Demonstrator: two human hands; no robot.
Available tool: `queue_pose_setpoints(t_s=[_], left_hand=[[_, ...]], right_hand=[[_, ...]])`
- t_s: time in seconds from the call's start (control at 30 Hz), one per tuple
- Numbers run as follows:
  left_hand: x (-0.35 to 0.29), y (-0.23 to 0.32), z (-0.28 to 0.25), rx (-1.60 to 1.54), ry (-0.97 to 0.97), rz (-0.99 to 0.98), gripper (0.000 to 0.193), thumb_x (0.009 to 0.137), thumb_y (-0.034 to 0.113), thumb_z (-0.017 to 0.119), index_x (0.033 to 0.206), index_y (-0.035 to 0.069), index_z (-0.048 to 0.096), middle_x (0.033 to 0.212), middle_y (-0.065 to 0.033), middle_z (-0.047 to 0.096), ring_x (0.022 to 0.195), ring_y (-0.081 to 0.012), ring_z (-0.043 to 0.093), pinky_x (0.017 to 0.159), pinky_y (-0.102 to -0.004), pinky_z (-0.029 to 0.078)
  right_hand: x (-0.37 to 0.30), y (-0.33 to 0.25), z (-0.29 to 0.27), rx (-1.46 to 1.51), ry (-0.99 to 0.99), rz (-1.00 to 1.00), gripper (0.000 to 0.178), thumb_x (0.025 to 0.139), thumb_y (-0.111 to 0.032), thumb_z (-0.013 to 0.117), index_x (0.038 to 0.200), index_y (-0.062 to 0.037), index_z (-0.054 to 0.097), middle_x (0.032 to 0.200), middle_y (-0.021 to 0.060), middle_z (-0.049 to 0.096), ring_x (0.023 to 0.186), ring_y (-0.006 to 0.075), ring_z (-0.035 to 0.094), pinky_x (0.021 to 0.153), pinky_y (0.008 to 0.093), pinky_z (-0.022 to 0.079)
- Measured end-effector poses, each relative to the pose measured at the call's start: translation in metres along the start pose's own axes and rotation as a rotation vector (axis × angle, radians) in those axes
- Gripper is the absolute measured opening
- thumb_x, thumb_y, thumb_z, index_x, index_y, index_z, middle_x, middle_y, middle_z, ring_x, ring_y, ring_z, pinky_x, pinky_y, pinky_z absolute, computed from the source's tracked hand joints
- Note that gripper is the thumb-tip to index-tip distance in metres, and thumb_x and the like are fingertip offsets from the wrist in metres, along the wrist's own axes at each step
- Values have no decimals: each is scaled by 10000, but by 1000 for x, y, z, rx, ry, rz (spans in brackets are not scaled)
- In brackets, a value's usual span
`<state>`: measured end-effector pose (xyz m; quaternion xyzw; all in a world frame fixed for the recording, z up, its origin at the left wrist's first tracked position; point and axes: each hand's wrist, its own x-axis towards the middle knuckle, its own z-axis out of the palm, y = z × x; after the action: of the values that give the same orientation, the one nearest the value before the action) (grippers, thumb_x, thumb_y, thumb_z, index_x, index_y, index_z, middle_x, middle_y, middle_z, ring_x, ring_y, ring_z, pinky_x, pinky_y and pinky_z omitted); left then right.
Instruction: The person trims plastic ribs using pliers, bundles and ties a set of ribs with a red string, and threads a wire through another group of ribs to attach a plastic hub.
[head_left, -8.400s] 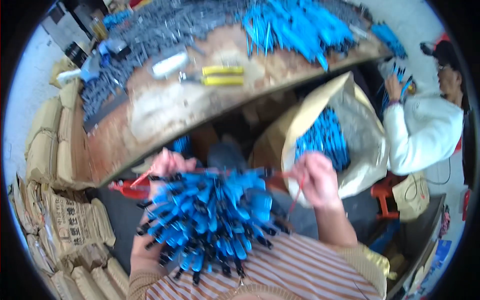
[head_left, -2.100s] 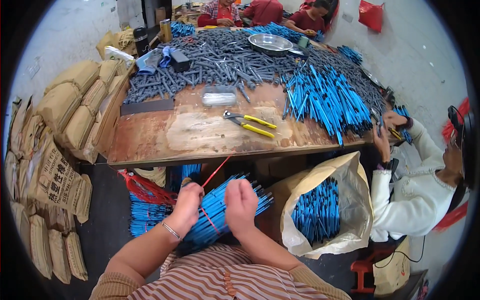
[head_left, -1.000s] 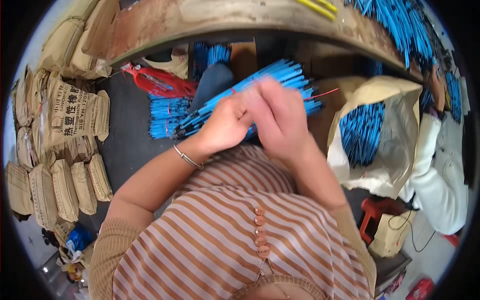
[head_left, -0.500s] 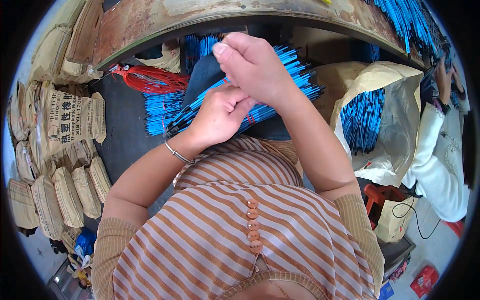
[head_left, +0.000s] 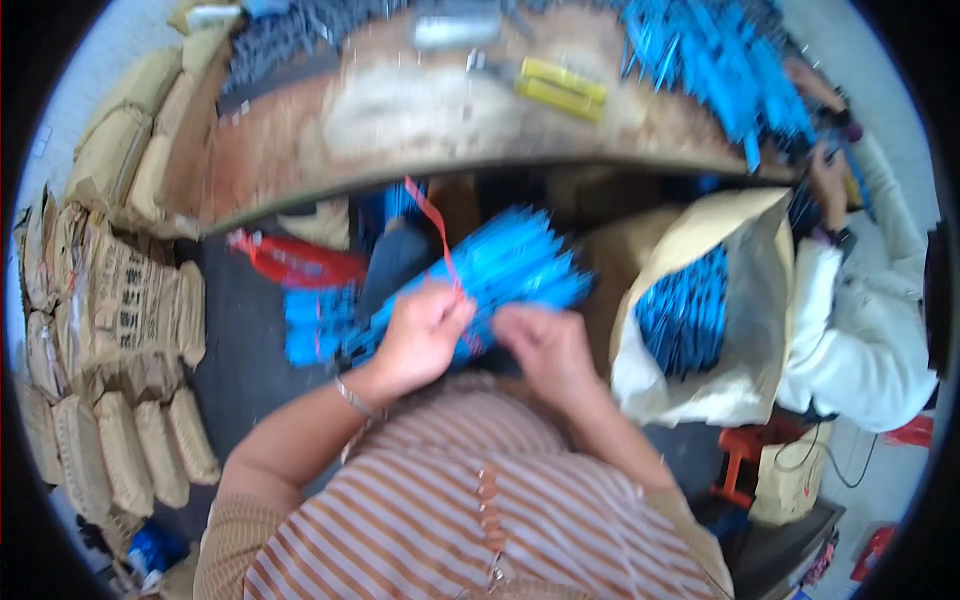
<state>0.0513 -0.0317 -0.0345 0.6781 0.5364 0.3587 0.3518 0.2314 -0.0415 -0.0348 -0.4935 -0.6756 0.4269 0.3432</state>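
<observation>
A thick bundle of thin blue sticks with dark ends (head_left: 525, 262) lies slantwise across my lap. My left hand (head_left: 422, 335) is closed at the bundle's near side, pinching a red tie strip (head_left: 436, 218). One end of the strip stands up above my fingers. My right hand (head_left: 555, 355) is just right of it, by the bundle's near edge, with fingers curled but smeared by motion. Whether anything is in them cannot be made out. Another tied blue bundle (head_left: 318, 325) lies to the left, beneath a hank of red strips (head_left: 300, 262).
A wooden table (head_left: 400, 110) crosses ahead, with a yellow-handled tool (head_left: 562, 88) and loose blue pieces (head_left: 700, 70) on it. An open paper sack (head_left: 765, 300) holding blue bundles stands right. Packed brown sacks (head_left: 150, 310) line the left. A co-worker's white sleeve (head_left: 825, 340) shows far right.
My right hand has come down from above the left hand and moved apart to the right. The red strip now stands up from my left hand. The view has tilted, showing more table.
</observation>
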Motion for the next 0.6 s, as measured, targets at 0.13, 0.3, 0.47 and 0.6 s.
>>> queue_pose_setpoints(t_s=[0.13,0.3,0.47,0.6], left_hand=[[-6,-2,4,-18,-15,-64,191,817,111,576,663,11,525,586,-107,473,539,-187,456,505,-328,373],[-15,8,2,-39,43,24,185,799,107,572,655,1,525,638,-144,517,588,-285,513,534,-374,404],[-21,3,4,58,61,140,186,796,114,554,660,-9,526,680,-158,536,657,-330,528,598,-403,428],[-16,5,3,81,45,120,154,787,101,576,675,-1,543,654,-129,522,631,-297,515,587,-379,415]], right_hand=[[-2,0,20,371,-121,262,160,810,-98,599,936,-4,571,707,127,619,611,155,579,581,310,457],[-4,-14,37,-56,-22,144,152,795,-137,600,891,-27,558,647,129,605,554,218,594,512,321,463],[-3,-12,45,-623,77,-175,86,766,-116,580,809,-44,564,626,134,586,571,259,600,481,358,464],[1,-4,44,-627,169,-300,79,752,-132,589,735,-72,541,606,114,581,544,263,588,482,381,471]])
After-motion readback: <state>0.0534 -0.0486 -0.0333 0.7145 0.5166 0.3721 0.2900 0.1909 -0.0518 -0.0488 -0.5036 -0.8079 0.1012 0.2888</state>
